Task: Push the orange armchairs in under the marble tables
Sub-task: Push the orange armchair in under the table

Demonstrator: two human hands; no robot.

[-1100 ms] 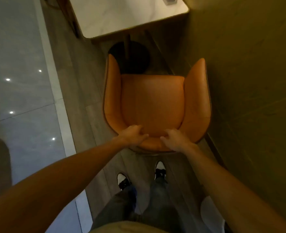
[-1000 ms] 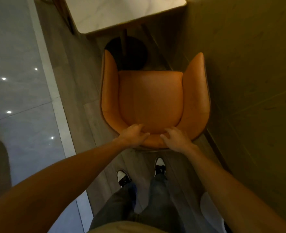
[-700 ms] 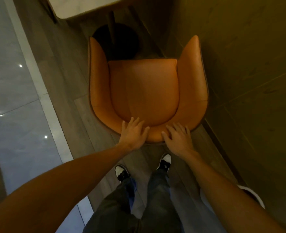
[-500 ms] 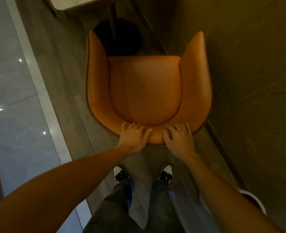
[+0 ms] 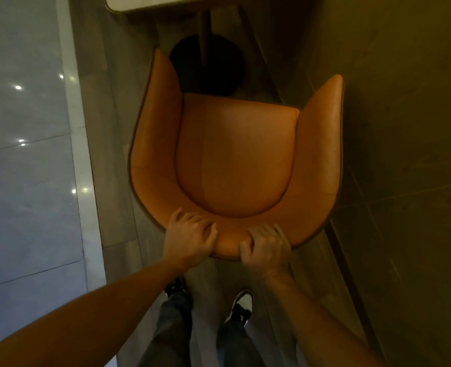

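The left hand (image 5: 190,238) is curled over the top edge of the armchair's back, fingers (image 5: 192,221) folded onto the inner side and the thumb at the outer rim. The right hand (image 5: 266,246) grips the same edge just beside it, fingers wrapped over the padding and knuckles up. Both bare forearms reach in from the near side of the armchair (image 5: 235,160).

The armchair is orange, with a rounded back, two arms that curve forward, and a flat seat cushion. Its open front faces away from the person. Just beyond the front of the armchair stands the table's dark round base (image 5: 208,64) with a thin post rising from it. Farther beyond, a strip of the pale table (image 5: 150,2) top shows, and the armchair's arms are short of its edge.

To the armchair's right is a wooden wall (image 5: 404,128), close by the right arm. To its left the wood-plank floor (image 5: 108,128) gives way to glossy pale tiles (image 5: 26,128). Behind the armchair are the person's dark trousers and a black-and-white shoe (image 5: 241,305).
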